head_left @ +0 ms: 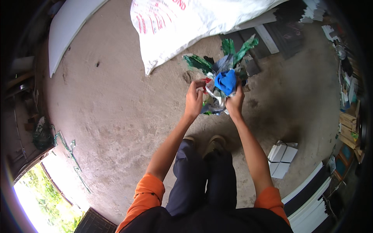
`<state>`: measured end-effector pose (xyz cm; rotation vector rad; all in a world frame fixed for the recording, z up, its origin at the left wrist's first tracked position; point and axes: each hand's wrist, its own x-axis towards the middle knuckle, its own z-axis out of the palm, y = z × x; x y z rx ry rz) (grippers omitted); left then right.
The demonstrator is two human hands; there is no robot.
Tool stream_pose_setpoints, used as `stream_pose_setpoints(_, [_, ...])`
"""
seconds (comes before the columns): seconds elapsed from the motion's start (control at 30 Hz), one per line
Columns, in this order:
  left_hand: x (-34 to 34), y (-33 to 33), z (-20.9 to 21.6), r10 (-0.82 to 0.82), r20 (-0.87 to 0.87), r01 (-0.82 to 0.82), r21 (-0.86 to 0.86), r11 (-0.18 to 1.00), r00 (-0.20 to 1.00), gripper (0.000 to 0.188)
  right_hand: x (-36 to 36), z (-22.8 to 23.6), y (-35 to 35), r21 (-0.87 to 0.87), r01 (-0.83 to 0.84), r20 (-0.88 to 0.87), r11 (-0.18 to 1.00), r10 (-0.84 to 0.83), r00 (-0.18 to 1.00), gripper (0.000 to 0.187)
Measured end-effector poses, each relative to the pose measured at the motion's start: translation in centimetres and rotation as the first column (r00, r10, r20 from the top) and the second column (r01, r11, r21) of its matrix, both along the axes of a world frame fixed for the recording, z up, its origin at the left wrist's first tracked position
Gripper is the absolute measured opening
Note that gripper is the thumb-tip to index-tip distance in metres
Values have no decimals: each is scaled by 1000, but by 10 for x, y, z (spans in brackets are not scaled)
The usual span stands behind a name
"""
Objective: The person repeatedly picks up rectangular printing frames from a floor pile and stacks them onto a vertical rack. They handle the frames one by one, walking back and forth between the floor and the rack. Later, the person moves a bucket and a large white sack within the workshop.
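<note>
Both my arms reach forward over the floor, and between my hands is a loose bundle of crumpled plastic scraps. My left hand [195, 99] is closed at the bundle's left side, by red and white pieces [209, 86]. On the other side my right hand [235, 100] grips the bundle just below a bright blue crumpled piece [225, 82]. Green plastic strips [245, 48] stick out at the far side, with a grey-blue piece [224, 62] among them. The fingertips of both hands are partly hidden by the scraps.
A big white woven sack [186, 27] with red print lies just beyond the bundle. White bundled sheets [282, 157] tied with dark strap rest on the floor at right. Wooden crates [348, 126] line the right edge. A white panel [72, 31] is at far left, a bright doorway [42, 198] at lower left.
</note>
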<state>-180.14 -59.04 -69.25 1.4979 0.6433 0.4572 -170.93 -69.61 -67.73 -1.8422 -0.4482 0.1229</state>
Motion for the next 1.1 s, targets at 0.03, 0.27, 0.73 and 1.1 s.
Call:
stream_pose_setpoints(0.03, [-2,-4,26,-1,-3,1,7,1000,1000,27,2,28,-6,-23,0,34,1000,1,999,46])
stream_pose_setpoints(0.27, [-15,-27,209,-5,-94,22,175,984,996,26,10,186,-66,-136,43,138,990,-24,990,52])
stream_pose_setpoints(0.73, [54,21,447,113,19,-115,146,983,993,30,117,460,-54,-6,-28,294,1000,28,955,52])
stream_pose_setpoints(1.1, [204,159,439,-133,93,106,250,962,987,32,163,460,12,-198,85,269,976,-29,963,61])
